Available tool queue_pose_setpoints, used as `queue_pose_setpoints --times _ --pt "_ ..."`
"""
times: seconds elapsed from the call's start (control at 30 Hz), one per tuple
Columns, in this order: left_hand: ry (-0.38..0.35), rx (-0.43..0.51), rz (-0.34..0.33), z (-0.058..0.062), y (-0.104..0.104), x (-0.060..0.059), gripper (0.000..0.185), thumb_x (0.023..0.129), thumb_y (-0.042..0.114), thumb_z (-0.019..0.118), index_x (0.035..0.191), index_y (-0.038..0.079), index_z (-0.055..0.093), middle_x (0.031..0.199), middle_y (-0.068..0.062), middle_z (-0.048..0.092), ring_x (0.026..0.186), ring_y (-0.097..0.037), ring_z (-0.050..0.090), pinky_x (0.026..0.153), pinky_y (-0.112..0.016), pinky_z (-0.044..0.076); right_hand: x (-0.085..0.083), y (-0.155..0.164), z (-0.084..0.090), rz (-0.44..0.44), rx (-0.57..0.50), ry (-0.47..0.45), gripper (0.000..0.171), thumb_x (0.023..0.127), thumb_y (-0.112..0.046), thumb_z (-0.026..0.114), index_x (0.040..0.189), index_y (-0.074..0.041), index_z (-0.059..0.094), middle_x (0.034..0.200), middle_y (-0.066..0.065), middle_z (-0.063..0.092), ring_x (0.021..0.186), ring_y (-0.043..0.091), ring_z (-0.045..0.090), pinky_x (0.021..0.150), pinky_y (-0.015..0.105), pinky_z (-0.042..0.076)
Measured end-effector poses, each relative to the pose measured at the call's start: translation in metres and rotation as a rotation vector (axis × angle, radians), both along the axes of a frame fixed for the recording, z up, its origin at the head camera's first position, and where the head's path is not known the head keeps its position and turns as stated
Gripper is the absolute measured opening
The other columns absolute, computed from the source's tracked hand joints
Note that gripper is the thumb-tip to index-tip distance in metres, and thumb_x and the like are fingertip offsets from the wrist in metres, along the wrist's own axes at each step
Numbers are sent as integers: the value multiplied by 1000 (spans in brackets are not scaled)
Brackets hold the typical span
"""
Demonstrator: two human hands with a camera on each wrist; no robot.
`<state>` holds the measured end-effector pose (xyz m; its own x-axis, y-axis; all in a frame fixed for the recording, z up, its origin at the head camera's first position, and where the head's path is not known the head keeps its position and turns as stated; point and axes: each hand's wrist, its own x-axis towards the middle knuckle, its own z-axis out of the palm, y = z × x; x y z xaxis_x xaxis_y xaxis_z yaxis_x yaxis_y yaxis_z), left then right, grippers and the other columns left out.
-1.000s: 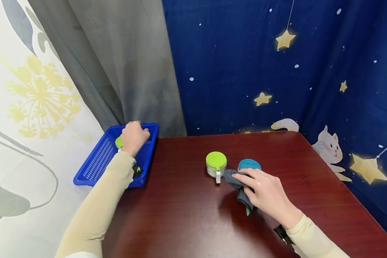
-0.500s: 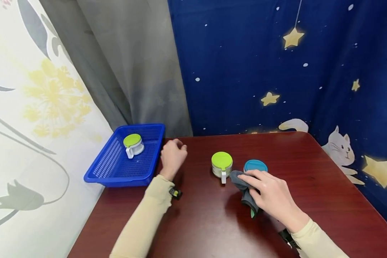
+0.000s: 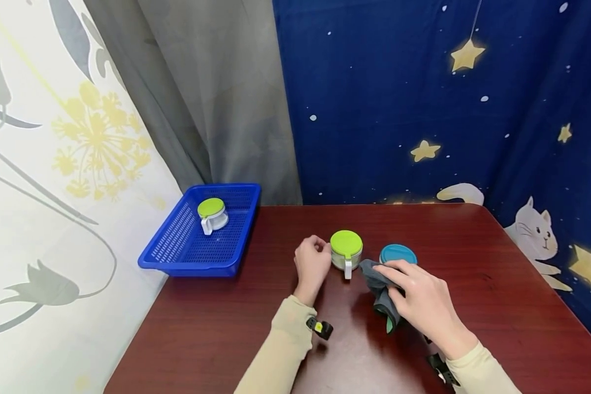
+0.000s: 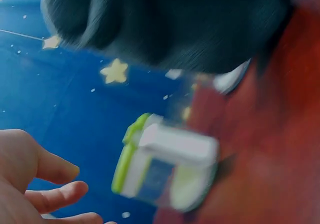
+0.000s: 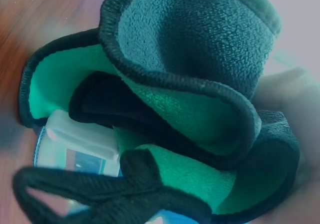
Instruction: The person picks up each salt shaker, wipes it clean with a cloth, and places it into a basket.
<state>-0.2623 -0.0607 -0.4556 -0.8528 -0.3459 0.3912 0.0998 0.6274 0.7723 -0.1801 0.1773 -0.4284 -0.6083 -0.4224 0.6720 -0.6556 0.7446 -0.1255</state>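
My left hand (image 3: 312,265) is just left of a clear seasoning jar (image 3: 346,260) with a lime-green lid and white handle. In the left wrist view its loosely bent fingers (image 4: 57,171) hold nothing, with a gap to that blurred jar (image 4: 167,159). My right hand (image 3: 426,301) grips a bunched grey cleaning cloth (image 3: 379,287), green on its other side with black edging. Behind the cloth stands a blue-lidded jar (image 3: 398,253). The right wrist view shows part of its white handle (image 5: 82,134); the cloth (image 5: 185,39) hides much of it.
At the table's left stands a blue plastic basket (image 3: 197,268) containing another green-lidded jar (image 3: 213,214). The dark red wooden table (image 3: 236,323) meets grey and star-patterned blue curtains (image 3: 364,109) at its back edge.
My left hand has come out of the basket and moved right to beside the green-lidded jar, leaving another jar in the basket. My right hand keeps holding the cloth by the blue-lidded jar.
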Motion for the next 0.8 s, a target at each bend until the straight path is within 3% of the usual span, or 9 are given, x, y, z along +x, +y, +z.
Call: queue_pose_setpoints --times 0.2,0.33,0.57,0.73,0.8 --pt "51 86 5 -22 30 23 21 82 28 82 71 19 67 78 -1 65 73 -18 60 68 -40 48 0 4 1 -14 -14 -4 46 79 -8 73 121 -26 74 116 -2 68 78 15 67 48 32 48" --pt "10 101 4 -33 47 31 28 76 34 88 77 16 66 91 -3 66 80 -20 62 71 -42 50 0 5 -1 -13 -21 -22 46 80 -9 73 122 -26 73 117 -2 67 78 15 66 49 33 49" --pt "-96 70 98 -39 57 26 28 69 24 90 73 19 63 116 2 65 92 -30 67 73 -49 53 2 4 -1 -29 -16 -31 47 79 -9 74 123 -27 73 117 -5 66 73 13 65 49 31 48" --pt "-22 101 115 -42 57 20 22 65 5 80 67 12 59 113 -6 67 96 -32 67 77 -52 52 4 4 -2 -40 -30 -29 49 77 -6 75 121 -28 73 116 -5 67 69 11 62 46 27 44" --pt "18 115 122 -45 56 19 29 64 3 84 65 11 56 109 -8 67 97 -32 67 80 -52 51 4 4 -2 -45 -38 -31 49 77 -5 75 120 -28 74 116 -5 67 68 11 62 46 26 42"
